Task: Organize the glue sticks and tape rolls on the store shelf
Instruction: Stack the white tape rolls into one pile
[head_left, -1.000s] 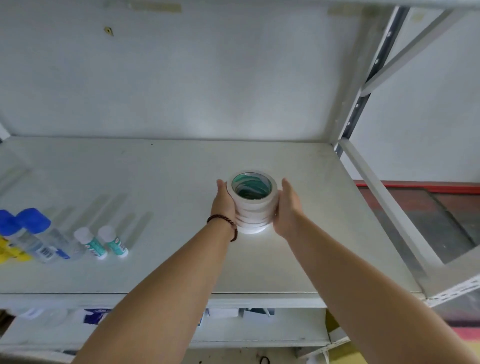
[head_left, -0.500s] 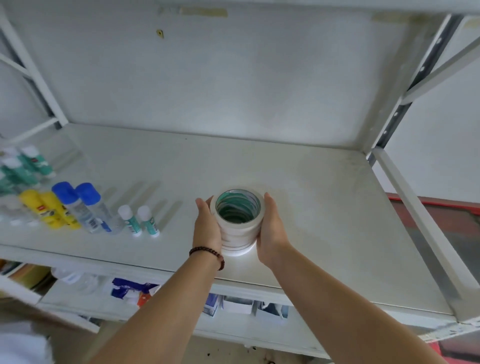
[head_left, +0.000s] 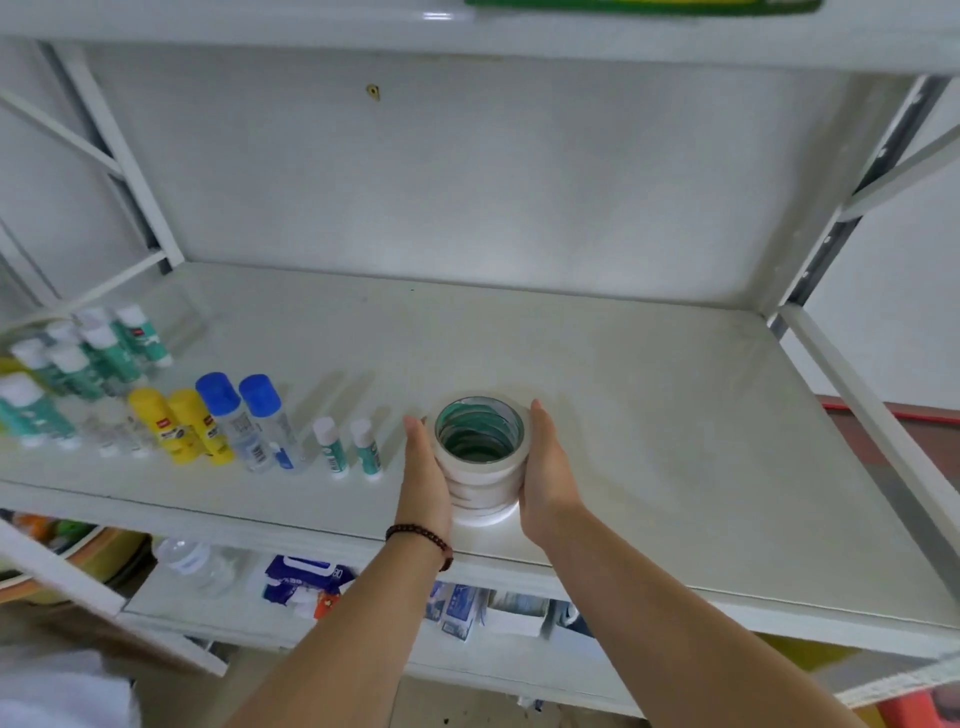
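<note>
Tape stack (head_left: 480, 457) slid left along shelf (head_left: 675, 441) over last second, now near front edge, just right of glue row. Means tape getting grouped next to glue, placement nearly done. Left hand (head_left: 426, 475) and right hand (head_left: 548, 467) flat against stack sides, fingers straight, pressing not curled. Stack resting on shelf.

Counts: rolls in stack roughly five, seams blurred. Front row: two small glue sticks (head_left: 350, 447), two blue-cap bottles (head_left: 244, 421), two yellow sticks (head_left: 179, 423). Green-label sticks (head_left: 104, 353) at far left: cluster, count unclear.
</note>
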